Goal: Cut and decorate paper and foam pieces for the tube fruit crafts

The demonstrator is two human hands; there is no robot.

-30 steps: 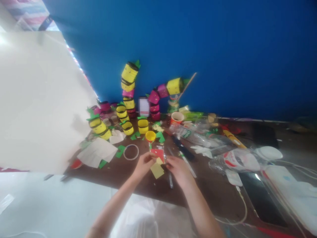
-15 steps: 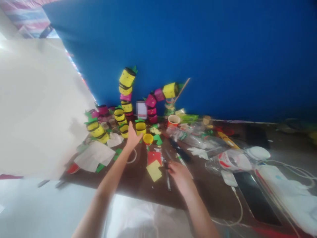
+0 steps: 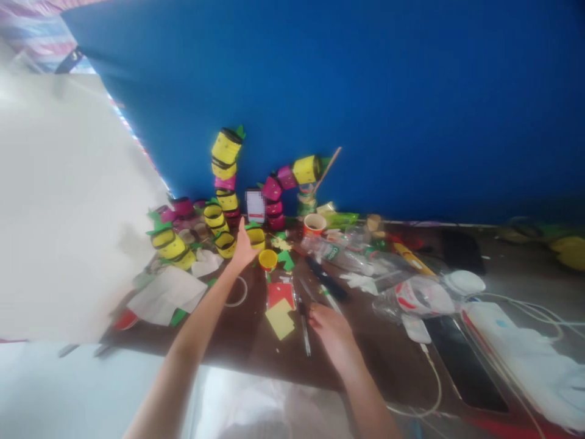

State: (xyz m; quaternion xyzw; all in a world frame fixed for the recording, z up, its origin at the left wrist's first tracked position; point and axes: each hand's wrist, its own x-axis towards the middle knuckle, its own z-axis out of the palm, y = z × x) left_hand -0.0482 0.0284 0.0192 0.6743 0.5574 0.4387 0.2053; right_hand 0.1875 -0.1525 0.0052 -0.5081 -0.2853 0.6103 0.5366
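Observation:
My left hand point(image 3: 244, 249) reaches to the back of the table, thumb spread from the fingers. It is in front of a yellow paper ring with green leaves point(image 3: 257, 238); whether they touch, I cannot tell. Close by on its right is a small yellow tub point(image 3: 267, 260). My right hand point(image 3: 329, 326) hovers low with loosely curled fingers, just right of a slim pen-like tool point(image 3: 305, 329) with a dark upper part. Nothing shows in its blurred fingers. Left of that tool, a pale yellow paper piece point(image 3: 280, 320) overlaps a red one point(image 3: 280, 294).
Bent stacks of yellow point(image 3: 226, 146) and magenta rings point(image 3: 273, 188) stand against the blue panel point(image 3: 365, 91). Right lie a plastic bottle point(image 3: 336, 253), a crushed bottle point(image 3: 418, 296), a phone point(image 3: 466, 363) and cables. A paper cup point(image 3: 315, 224) stands behind; white paper point(image 3: 169, 296) lies left.
My right hand has drawn slightly right, away from the dark part of the pen-like tool. My left hand stays by the yellow ring. The whole view has shifted slightly.

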